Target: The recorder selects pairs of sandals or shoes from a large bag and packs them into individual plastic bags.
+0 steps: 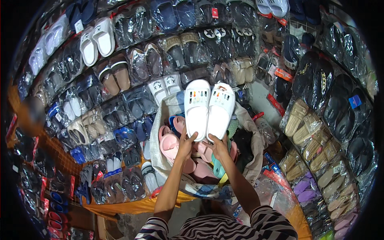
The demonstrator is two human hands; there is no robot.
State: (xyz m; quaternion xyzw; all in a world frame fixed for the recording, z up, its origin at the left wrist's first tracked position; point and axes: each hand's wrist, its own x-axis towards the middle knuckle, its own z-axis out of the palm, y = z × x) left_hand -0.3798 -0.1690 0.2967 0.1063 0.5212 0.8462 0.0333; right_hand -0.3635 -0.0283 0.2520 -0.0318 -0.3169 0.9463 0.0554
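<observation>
Side by side, I hold up a pair of white slide sandals with small coloured marks on their straps. My left hand [185, 145] grips the heel of the left white slide [197, 116], its thumb on the footbed. The heel of the right white slide [219, 116] is pinched in my right hand [217, 145]. Below both hands gapes a large white woven sack [257, 158] filled with loose footwear. Pink clogs [169, 146] lie at its left, and a mint green sandal [219, 169] shows beside my right wrist.
Rows of plastic-wrapped slippers [140, 64] rise on racks ahead and to the left. More wrapped pairs, including tan sandals [306, 126] and purple ones [305, 187], line the right side. An orange cloth [136, 207] covers a ledge near me. Crumpled clear plastic [266, 192] lies right of the sack.
</observation>
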